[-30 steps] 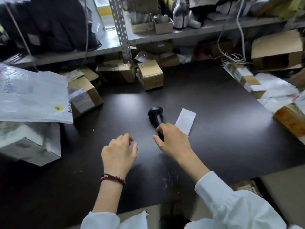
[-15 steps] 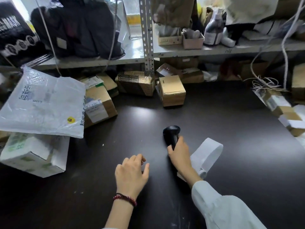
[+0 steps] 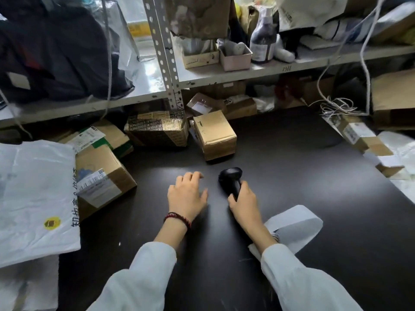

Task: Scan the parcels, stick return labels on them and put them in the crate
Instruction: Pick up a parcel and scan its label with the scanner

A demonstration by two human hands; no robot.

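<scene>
While the scanner [image 3: 230,177] lies on the dark tabletop [image 3: 303,176] with its head pointing far and slightly left, the right hand [image 3: 243,203] has its grip clamped round the handle; the left hand [image 3: 187,195] sits just to the left of it, grip apart, fingers loosely bent and holding nothing; whether its fingertips touch the tabletop I cannot tell.

The step in hand looks like taking up the scanner for a parcel, and none is yet within reach. The plain brown box [image 3: 214,134] stands nearest, just far of the scanner's head, but shows no label on the faces in view, so it would probably need turning; the labelled box [image 3: 101,178] at the left shows its printed sticker upward and looks the easier first read; a patterned box [image 3: 157,129] sits beside the shelf post [image 3: 166,52], a white mailer bag [image 3: 33,194] covers the near left, and more boxes [image 3: 359,135] line the right edge.

To do it well, the free left hand should draw one parcel to the middle and hold it still, code upward, while the right lifts the scanner and squares its window to the code; glossy tape and plastic may throw glare, so a slight tilt should help. The label strip [image 3: 294,230] curls on the near right, just behind the right forearm; the sleeve could drag it, so lift rather than slide. No crate is in view.
</scene>
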